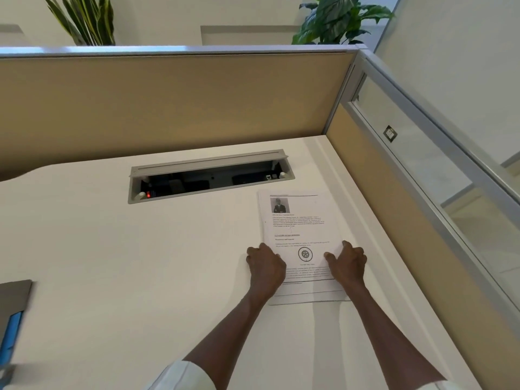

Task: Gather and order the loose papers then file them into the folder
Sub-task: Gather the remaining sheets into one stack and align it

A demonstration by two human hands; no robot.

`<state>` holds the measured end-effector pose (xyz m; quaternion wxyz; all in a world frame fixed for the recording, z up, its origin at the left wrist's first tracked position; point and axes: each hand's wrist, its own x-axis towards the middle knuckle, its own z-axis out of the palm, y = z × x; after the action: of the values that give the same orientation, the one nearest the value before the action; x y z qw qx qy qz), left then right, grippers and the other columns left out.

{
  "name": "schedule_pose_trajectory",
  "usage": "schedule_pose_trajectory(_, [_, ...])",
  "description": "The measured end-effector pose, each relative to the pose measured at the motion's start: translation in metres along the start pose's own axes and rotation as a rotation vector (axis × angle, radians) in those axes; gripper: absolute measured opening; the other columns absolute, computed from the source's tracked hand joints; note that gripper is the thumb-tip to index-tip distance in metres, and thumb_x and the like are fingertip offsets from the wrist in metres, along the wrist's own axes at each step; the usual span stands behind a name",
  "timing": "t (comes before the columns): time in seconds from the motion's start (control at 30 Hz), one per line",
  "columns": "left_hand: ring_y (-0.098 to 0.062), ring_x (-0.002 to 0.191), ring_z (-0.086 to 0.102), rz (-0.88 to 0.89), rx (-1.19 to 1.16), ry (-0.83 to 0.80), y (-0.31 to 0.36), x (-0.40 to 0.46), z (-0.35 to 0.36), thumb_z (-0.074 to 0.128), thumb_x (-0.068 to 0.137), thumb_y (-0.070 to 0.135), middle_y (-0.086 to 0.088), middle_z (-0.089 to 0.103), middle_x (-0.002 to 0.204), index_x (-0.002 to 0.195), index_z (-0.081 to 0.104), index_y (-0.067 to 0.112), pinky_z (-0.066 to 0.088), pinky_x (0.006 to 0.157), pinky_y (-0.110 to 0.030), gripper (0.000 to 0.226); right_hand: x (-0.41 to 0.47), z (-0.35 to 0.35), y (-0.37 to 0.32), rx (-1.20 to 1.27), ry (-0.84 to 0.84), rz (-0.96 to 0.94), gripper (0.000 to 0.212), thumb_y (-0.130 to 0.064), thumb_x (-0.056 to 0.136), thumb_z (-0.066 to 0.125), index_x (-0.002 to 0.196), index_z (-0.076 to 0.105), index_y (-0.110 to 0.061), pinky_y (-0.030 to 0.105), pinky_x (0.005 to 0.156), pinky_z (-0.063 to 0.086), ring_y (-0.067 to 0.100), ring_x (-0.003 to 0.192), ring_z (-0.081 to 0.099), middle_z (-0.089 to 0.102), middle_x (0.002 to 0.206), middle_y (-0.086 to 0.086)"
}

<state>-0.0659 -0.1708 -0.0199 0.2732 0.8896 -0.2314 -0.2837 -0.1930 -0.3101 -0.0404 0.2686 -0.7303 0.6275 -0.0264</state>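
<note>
On the desk (140, 263), both hands' curled fingers (260, 253) grip the paper stack's (301, 220) side edges.

- Office cubicle
- White worktop (112, 249) boxed in by tan partition panels (168, 108) with metal trim
- Open cable hatch (209, 175) sunk in worktop
- Glass side panel (422, 153)
- Potted plants (337, 21) behind partition

Both forearms are reaching forward, roughly parallel, with pale sleeves showing near the elbows. The left hand (265, 266) is lying knuckles up, its fingers curled under at the papers' (298, 229) left edge. The right hand (346, 263) is mirroring it, its curled fingers pressing on the right edge.
</note>
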Motion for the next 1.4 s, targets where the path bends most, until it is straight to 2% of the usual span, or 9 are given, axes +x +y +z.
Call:
schedule_pose_trajectory(0.1, [-0.015,0.083,0.046,-0.098,-0.058,0.052,-0.015,0.004,-0.010,0.033,0.096,0.023,-0.024,0.048,0.125,0.124,0.045,-0.005,0.040,0.073,-0.026,0.041,-0.013,0.011,-0.009,0.024,-0.017,-0.040,0.064,-0.028,0.087,0.067,0.140,0.039,-0.004,0.043,0.103,0.035,0.042,0.126,0.036,0.040,0.134,0.024])
schedule_pose_trajectory(0.3, [-0.039,0.124,0.042,-0.272,-0.031,0.102,-0.041,0.001,-0.036,0.046,0.098,0.024,-0.025,0.047,0.129,0.125,0.043,-0.008,0.033,0.105,-0.041,0.042,-0.051,0.038,-0.032,0.028,-0.020,-0.113,0.060,-0.027,0.086,0.067,0.135,0.043,-0.002,0.041,0.100,0.035,0.039,0.118,0.040,0.043,0.128,0.021])
schedule_pose_trajectory(0.5, [-0.037,0.113,0.058,-0.359,-0.323,0.115,-0.080,-0.014,-0.065,0.055,0.092,0.019,-0.018,0.059,0.125,0.123,0.045,-0.008,0.046,0.088,-0.032,0.043,-0.094,0.069,-0.054,0.006,-0.048,-0.207,0.058,-0.028,0.086,0.067,0.133,0.043,-0.004,0.040,0.097,0.039,0.035,0.114,0.043,0.045,0.125,0.017])
schedule_pose_trajectory(0.63, [-0.028,0.099,0.067,-0.270,-0.521,0.060,-0.114,-0.027,-0.088,0.059,0.088,0.005,-0.007,0.072,0.106,0.109,0.068,0.008,0.049,0.081,-0.030,0.023,-0.113,0.077,-0.060,0.037,-0.083,-0.225,0.059,-0.029,0.084,0.069,0.131,0.044,-0.006,0.037,0.096,0.039,0.032,0.115,0.044,0.047,0.124,0.014])
schedule_pose_trajectory(0.8, [-0.021,0.101,0.068,-0.112,-0.526,0.061,-0.134,-0.053,-0.107,0.060,0.091,0.009,0.004,0.073,0.107,0.114,0.066,0.020,0.050,0.079,-0.031,0.027,-0.118,0.076,-0.061,0.118,-0.182,-0.203,0.058,-0.038,0.075,0.076,0.121,0.052,-0.011,0.034,0.094,0.040,0.027,0.115,0.046,0.049,0.119,0.007])
schedule_pose_trajectory(1.03, [-0.017,0.106,0.070,0.088,-0.646,0.070,-0.136,-0.071,-0.132,0.060,0.091,0.024,0.006,0.073,0.116,0.119,0.064,0.029,0.054,0.094,-0.049,0.028,-0.117,0.034,-0.084,0.690,-0.439,-0.230,0.054,-0.033,0.065,0.086,0.111,0.059,-0.020,0.040,0.089,0.056,0.016,0.097,0.068,0.071,0.106,-0.006])
schedule_pose_trajectory(1.13, [-0.015,0.106,0.069,0.160,-0.640,0.185,-0.119,-0.073,-0.147,0.060,0.092,0.024,0.008,0.073,0.116,0.121,0.062,0.028,0.056,0.090,-0.044,0.029,-0.126,0.014,-0.106,0.796,-0.342,-0.341,0.034,-0.019,0.074,0.080,0.105,0.067,-0.020,0.042,0.085,0.058,0.017,0.091,0.071,0.075,0.099,-0.004])
schedule_pose_trajectory(1.27, [-0.011,0.100,0.063,0.224,-0.596,0.403,-0.091,-0.073,-0.165,0.058,0.095,0.012,0.009,0.067,0.115,0.126,0.058,0.020,0.051,0.074,-0.023,0.032,-0.141,-0.011,-0.140,0.928,-0.192,-0.422,0.027,-0.009,0.079,0.076,0.103,0.065,-0.018,0.014,0.067,0.055,0.007,0.082,0.067,0.071,0.090,-0.009])
schedule_pose_trajectory(1.4, [-0.018,0.099,0.060,0.235,-0.598,0.512,-0.078,-0.075,-0.177,0.055,0.096,0.005,0.006,0.065,0.111,0.126,0.058,0.014,0.044,0.066,-0.017,0.032,-0.144,-0.019,-0.151,1.014,-0.178,-0.450,0.018,-0.006,0.079,0.076,0.091,0.067,-0.017,0.010,0.056,0.049,-0.001,0.068,0.065,0.072,0.083,-0.009])
